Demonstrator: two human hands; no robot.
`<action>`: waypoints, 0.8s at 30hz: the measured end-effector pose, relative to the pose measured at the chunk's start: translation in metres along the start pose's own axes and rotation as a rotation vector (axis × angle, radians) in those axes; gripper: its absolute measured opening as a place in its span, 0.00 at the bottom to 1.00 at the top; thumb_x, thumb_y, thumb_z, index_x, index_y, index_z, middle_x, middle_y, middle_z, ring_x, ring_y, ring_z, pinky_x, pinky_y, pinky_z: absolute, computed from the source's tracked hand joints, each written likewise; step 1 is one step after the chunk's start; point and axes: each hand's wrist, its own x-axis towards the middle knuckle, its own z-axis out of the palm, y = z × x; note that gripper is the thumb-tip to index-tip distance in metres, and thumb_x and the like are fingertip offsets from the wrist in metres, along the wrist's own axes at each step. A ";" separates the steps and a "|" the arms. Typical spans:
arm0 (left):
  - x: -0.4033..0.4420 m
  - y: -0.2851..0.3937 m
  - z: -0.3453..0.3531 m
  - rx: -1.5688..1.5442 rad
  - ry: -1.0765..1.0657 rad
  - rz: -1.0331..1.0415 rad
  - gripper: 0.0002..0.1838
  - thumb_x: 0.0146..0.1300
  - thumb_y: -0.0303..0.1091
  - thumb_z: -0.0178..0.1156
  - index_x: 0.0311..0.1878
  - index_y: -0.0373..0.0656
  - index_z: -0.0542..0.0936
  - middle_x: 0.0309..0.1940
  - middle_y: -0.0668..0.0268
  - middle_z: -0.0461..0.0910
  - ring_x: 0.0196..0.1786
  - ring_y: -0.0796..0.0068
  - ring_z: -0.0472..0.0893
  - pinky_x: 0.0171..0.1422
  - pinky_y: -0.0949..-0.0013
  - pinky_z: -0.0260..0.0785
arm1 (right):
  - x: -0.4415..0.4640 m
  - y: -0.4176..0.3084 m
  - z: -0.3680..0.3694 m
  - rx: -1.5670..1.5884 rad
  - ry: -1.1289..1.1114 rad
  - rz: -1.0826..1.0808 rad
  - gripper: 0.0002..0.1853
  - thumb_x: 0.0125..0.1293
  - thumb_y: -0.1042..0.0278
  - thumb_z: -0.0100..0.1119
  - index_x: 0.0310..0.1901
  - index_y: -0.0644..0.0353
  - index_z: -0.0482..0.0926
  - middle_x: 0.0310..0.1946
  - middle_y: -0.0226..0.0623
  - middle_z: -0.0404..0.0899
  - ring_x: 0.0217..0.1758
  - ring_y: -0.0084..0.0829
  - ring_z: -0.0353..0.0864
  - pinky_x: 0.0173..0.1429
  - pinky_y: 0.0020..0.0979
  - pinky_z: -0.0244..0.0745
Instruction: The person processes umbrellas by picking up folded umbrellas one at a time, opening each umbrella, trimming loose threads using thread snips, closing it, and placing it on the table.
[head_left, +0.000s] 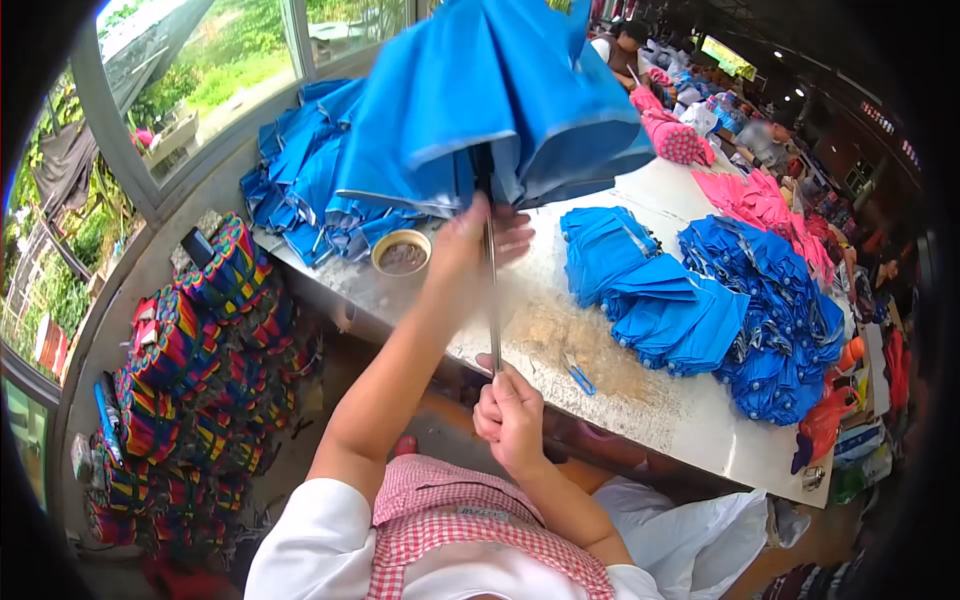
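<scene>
A blue umbrella [450, 100] is held upright, its canopy partly spread and its silvery edge facing me. My right hand [508, 412] is closed around the lower end of its thin metal shaft [494, 310]. Higher up, just under the canopy, my left hand [470, 240] is at the shaft near the dark runner [483, 165]. Its fingers are stretched out and slightly blurred; whether the palm touches the shaft is hard to make out. The canopy's top is cut off by the frame edge.
Folded blue umbrellas [650, 290] lie on the white table [480, 345], with another blue pile [310, 180] by the window. A bowl [402, 253] and a small blue clip-like tool [580, 378] are there too. Multicoloured bundles [200, 370] stand at left; pink umbrellas [675, 130] and people are farther back.
</scene>
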 end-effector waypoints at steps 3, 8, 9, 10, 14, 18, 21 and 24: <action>-0.060 -0.044 -0.032 0.151 -0.031 -0.197 0.24 0.65 0.47 0.51 0.53 0.34 0.70 0.45 0.52 0.77 0.44 0.62 0.80 0.52 0.63 0.71 | -0.005 0.042 -0.015 -0.052 0.148 0.051 0.15 0.71 0.63 0.42 0.52 0.62 0.69 0.18 0.19 0.54 0.16 0.11 0.51 0.18 0.15 0.48; -0.136 -0.162 -0.173 0.617 0.089 -0.490 0.20 0.66 0.42 0.52 0.51 0.35 0.71 0.41 0.57 0.78 0.43 0.68 0.79 0.47 0.68 0.71 | -0.040 0.159 -0.085 -0.414 0.179 0.406 0.11 0.71 0.64 0.38 0.40 0.60 0.71 0.19 0.29 0.70 0.17 0.21 0.66 0.22 0.19 0.60; -0.158 -0.206 -0.219 0.703 0.116 -0.530 0.18 0.65 0.41 0.53 0.50 0.36 0.72 0.40 0.58 0.78 0.41 0.70 0.79 0.45 0.69 0.71 | -0.039 0.184 -0.109 -0.231 0.182 0.664 0.11 0.70 0.65 0.39 0.39 0.61 0.72 0.24 0.33 0.76 0.23 0.23 0.73 0.25 0.22 0.64; -0.184 -0.254 -0.274 0.809 0.024 -0.452 0.18 0.65 0.40 0.53 0.49 0.36 0.72 0.39 0.59 0.78 0.40 0.71 0.79 0.43 0.69 0.71 | -0.038 0.198 -0.122 -0.266 0.183 0.730 0.09 0.69 0.69 0.41 0.45 0.61 0.70 0.23 0.32 0.73 0.22 0.22 0.72 0.28 0.23 0.67; -0.196 -0.272 -0.281 0.751 0.260 -0.654 0.16 0.64 0.38 0.55 0.48 0.36 0.73 0.38 0.62 0.78 0.39 0.74 0.78 0.41 0.71 0.71 | -0.046 0.258 -0.191 -0.619 0.100 0.727 0.13 0.64 0.68 0.47 0.49 0.60 0.72 0.32 0.39 0.77 0.35 0.31 0.78 0.44 0.29 0.71; -0.192 -0.243 -0.255 0.504 0.335 -0.725 0.17 0.64 0.39 0.56 0.50 0.37 0.73 0.38 0.63 0.78 0.40 0.74 0.78 0.43 0.71 0.71 | -0.043 0.186 -0.201 -1.122 0.246 0.349 0.11 0.59 0.67 0.55 0.41 0.62 0.77 0.38 0.43 0.78 0.41 0.35 0.78 0.48 0.32 0.71; -0.187 -0.230 -0.236 0.413 0.372 -0.740 0.18 0.64 0.41 0.55 0.51 0.38 0.72 0.38 0.63 0.78 0.40 0.74 0.78 0.43 0.71 0.71 | 0.001 0.112 -0.240 -1.470 0.578 -0.157 0.11 0.61 0.69 0.52 0.43 0.65 0.75 0.38 0.45 0.75 0.41 0.40 0.75 0.47 0.36 0.70; -0.184 -0.230 -0.221 0.341 0.420 -0.682 0.18 0.65 0.41 0.53 0.53 0.41 0.71 0.34 0.65 0.77 0.33 0.78 0.77 0.36 0.75 0.69 | 0.037 0.072 -0.303 -1.903 0.700 -0.323 0.17 0.58 0.63 0.55 0.48 0.61 0.73 0.45 0.43 0.72 0.49 0.46 0.70 0.52 0.44 0.63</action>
